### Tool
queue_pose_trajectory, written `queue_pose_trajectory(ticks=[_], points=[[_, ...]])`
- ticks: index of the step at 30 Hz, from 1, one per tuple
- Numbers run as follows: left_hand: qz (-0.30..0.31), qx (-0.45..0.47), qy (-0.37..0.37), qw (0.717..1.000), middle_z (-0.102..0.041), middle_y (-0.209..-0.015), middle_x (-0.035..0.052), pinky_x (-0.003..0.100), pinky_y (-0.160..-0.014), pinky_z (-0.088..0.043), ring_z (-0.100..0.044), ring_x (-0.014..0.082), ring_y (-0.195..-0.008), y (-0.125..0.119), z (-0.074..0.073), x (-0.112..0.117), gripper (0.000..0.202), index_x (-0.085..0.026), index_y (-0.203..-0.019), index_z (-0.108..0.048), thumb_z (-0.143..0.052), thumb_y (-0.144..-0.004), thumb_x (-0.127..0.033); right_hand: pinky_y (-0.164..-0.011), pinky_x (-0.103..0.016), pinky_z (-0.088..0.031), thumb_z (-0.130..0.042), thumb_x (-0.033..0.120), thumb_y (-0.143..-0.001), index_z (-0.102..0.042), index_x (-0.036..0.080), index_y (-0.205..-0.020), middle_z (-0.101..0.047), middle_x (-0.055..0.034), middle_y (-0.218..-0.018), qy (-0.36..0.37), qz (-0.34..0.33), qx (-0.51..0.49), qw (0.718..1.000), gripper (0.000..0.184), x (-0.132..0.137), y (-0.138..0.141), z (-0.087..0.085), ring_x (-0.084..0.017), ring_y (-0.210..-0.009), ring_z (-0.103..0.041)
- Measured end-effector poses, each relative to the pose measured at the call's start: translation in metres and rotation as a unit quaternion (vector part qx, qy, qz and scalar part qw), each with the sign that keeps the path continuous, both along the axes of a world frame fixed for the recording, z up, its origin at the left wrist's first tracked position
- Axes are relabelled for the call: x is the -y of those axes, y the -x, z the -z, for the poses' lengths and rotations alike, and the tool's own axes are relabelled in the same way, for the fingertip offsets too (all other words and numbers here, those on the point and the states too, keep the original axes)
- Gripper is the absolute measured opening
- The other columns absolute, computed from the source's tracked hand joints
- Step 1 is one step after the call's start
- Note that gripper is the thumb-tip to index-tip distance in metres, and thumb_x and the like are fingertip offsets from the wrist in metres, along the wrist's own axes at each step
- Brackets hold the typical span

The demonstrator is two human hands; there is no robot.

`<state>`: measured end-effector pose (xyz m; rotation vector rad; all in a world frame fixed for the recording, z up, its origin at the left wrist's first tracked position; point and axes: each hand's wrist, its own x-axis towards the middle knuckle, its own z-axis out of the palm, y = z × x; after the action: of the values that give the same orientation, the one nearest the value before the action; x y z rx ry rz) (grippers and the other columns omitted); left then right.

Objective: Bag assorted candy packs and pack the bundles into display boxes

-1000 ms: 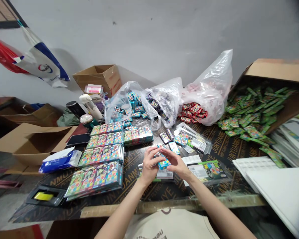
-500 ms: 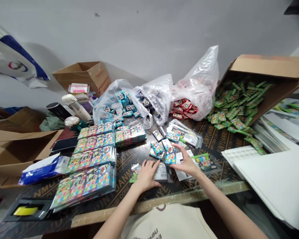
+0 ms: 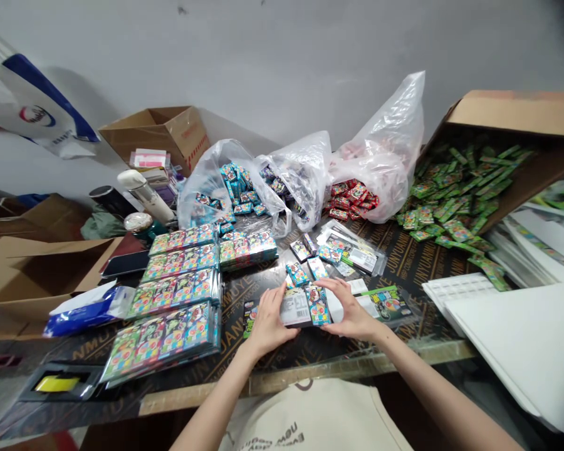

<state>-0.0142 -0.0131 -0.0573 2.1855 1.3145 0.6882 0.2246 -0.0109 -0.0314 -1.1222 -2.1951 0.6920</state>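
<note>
Now the desk (image 3: 407, 266) is as crowded as before, and the stacks of filled packs (image 3: 169, 313) sit untouched at my left. The change is right in front of me. My left hand (image 3: 267, 326), flat on the clear pack (image 3: 294, 308) a moment ago, grips its left end. My right hand (image 3: 353, 313) clasps the right end, where the blue packet (image 3: 318, 305) it carried now seems seated. Loose packets (image 3: 297, 273) lie just beyond.

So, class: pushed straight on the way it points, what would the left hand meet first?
Probably the loose blue packet just beyond the left hand and the clear pack it holds; depth is unclear.
</note>
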Motion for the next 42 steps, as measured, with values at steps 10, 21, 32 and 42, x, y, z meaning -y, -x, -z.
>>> queue_pose_trajectory(ticks=[10, 21, 32, 42], points=[[-0.055, 0.044, 0.001, 0.997, -0.044, -0.121, 0.008, 0.041, -0.096, -0.037, -0.044, 0.0258, -0.112, 0.003, -0.004, -0.001, 0.084, -0.021, -0.13, -0.036, -0.071, -0.054, -0.026, -0.106, -0.052, -0.005, -0.058, 0.036, -0.079, -0.02, 0.029, -0.137, -0.052, -0.0067, -0.125, -0.057, 0.08, -0.047, 0.994, 0.07, 0.008, 0.023, 0.009, -0.027, -0.124, -0.037], [0.001, -0.102, 0.05, 0.994, -0.047, -0.113, 0.0078, 0.042, -0.092, -0.034, -0.044, 0.0283, -0.104, -0.004, 0.022, 0.009, 0.083, -0.022, -0.123, -0.043, -0.074, -0.046, -0.03, -0.101, -0.059, -0.003, -0.054, 0.012, -0.064, -0.032, 0.025, -0.135, -0.034, -0.0072, -0.14, -0.087, 0.028, 0.264, 0.96, 0.076, -0.134, 0.033, 0.019, -0.035, -0.132, -0.013], [0.002, -0.168, 0.031, 0.985, -0.048, -0.109, 0.0079, 0.041, -0.087, -0.034, -0.043, 0.0279, -0.1, -0.011, 0.023, 0.012, 0.082, -0.021, -0.118, -0.042, -0.075, -0.045, -0.037, -0.098, -0.06, -0.005, -0.07, 0.021, -0.05, -0.048, 0.019, -0.123, -0.049, -0.0152, -0.125, -0.018, -0.078, 0.263, 0.962, 0.077, -0.193, 0.041, 0.033, -0.038, -0.125, -0.027], [-0.109, -0.11, 0.034, 0.987, -0.048, -0.107, 0.0073, 0.041, -0.086, -0.034, -0.044, 0.0281, -0.101, 0.001, 0.023, 0.0, 0.074, -0.02, -0.115, -0.041, -0.072, -0.048, -0.029, -0.091, -0.035, -0.04, -0.054, 0.038, -0.078, -0.034, 0.024, -0.133, -0.045, -0.0072, -0.127, -0.015, -0.031, 0.037, 0.999, 0.06, -0.116, 0.019, -0.013, -0.021, -0.113, -0.047]])
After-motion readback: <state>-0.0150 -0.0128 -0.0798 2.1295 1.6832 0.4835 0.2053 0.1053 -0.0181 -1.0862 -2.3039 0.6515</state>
